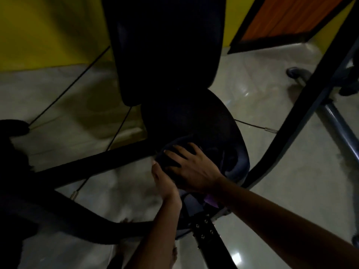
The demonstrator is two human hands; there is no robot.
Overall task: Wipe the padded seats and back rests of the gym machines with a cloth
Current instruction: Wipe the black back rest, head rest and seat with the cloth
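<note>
A dark padded seat (pixel 209 121) lies below a tall dark back rest (pixel 167 45). A dark cloth (pixel 180 141) is bunched on the seat's near left part. My right hand (pixel 190 167) presses flat on the cloth with fingers spread. My left hand (pixel 163 181) sits against the seat's left edge just under the right hand. Its thumb tip shows, but its fingers are hidden. A small purple patch (pixel 210 199) shows below my right wrist.
Black frame bars (pixel 93 164) cross the left side, and a curved black bar (pixel 287 121) runs along the right. A perforated seat post (pixel 206 232) stands below the seat. Thin cables (pixel 70 88) cross the glossy floor. A yellow wall (pixel 48 30) and an orange panel (pixel 291 16) are behind.
</note>
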